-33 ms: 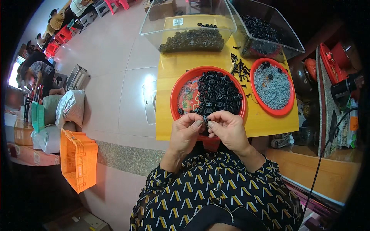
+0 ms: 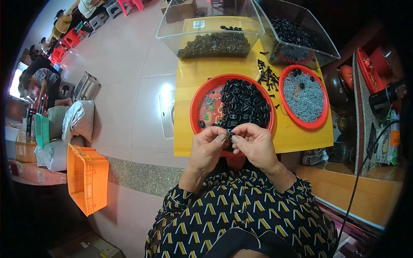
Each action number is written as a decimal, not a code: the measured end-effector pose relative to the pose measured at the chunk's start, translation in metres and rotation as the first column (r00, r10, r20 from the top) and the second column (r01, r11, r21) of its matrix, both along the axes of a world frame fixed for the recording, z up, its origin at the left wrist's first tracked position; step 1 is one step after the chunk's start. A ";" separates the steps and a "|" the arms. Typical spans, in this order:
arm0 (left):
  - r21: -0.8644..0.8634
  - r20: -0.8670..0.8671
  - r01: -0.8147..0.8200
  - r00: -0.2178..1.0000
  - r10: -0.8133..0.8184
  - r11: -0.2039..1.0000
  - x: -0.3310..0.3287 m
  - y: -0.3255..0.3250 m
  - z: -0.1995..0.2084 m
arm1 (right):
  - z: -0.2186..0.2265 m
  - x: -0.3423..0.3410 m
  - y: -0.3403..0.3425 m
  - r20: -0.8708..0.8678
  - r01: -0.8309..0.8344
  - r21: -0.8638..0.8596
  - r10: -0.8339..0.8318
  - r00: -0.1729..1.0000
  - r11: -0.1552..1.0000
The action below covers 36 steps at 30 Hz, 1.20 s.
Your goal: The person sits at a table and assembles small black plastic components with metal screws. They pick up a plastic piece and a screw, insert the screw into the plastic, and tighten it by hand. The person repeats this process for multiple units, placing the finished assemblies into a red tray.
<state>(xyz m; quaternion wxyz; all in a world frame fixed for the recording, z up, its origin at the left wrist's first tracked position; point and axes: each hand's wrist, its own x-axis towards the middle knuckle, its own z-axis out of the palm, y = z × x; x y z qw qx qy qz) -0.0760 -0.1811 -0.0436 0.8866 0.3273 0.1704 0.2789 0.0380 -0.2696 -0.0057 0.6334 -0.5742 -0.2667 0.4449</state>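
Over the near rim of a round red tray (image 2: pixel 195 101), my left hand (image 2: pixel 207 147) and my right hand (image 2: pixel 257 147) meet fingertip to fingertip. Both are closed in a pinch on one small black plastic piece (image 2: pixel 229 132), mostly hidden by the fingers. It resembles the many black oval pieces with two holes (image 2: pixel 245 101) heaped in the tray, though its exact kind is too small to tell. To the right, a second red tray (image 2: pixel 325 107) holds a mass of small silver screws (image 2: pixel 304 101), with a few black pieces on top.
Black bolt-like parts (image 2: pixel 269 78) lie loose on the yellow table (image 2: pixel 185 81). Two clear bins (image 2: pixel 215 26) of black parts stand at its far side. An orange crate (image 2: pixel 88 180) and white sacks (image 2: pixel 79 120) are on the left. A black cable (image 2: pixel 356 180) hangs at right. People sit far left.
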 end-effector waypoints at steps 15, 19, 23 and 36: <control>0.129 -0.084 0.014 0.996 -0.004 0.992 -0.003 -0.005 0.001 | -0.004 -0.005 -0.003 0.142 0.016 -0.030 -0.012 0.990 0.999; 0.240 -0.189 0.037 0.982 0.009 0.970 -0.005 -0.007 -0.002 | -0.007 -0.005 -0.006 0.240 0.030 -0.035 -0.021 0.971 0.999; 0.205 -0.217 0.056 0.976 -0.011 0.977 -0.003 -0.010 0.001 | -0.012 -0.003 -0.011 0.323 0.012 -0.036 0.001 0.946 0.999; 0.660 -0.377 -0.072 0.829 0.413 0.747 0.002 0.026 -0.003 | -0.011 0.024 -0.019 0.022 0.077 0.000 -0.077 0.997 0.997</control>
